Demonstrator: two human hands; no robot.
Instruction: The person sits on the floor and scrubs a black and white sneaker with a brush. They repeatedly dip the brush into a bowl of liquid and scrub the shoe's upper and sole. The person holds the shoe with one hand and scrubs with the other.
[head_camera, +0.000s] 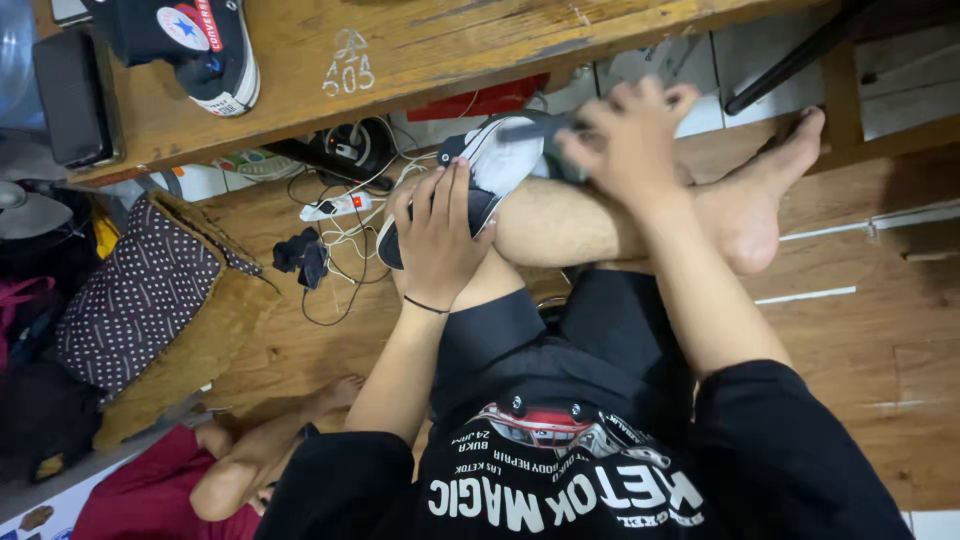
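White sneaker gripped by left hand, right hand blurred above

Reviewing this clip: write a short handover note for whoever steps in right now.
Left hand grips the dark-and-white shoe resting on the raised knee, palm over its side. Right hand, blurred in motion, holds a dark tool, likely a brush, against the shoe's white upper. A second high-top shoe sits on the wooden table, untouched. Done: cannot tell how much is cleaned. Left: probably the rest of this shoe, then the other.
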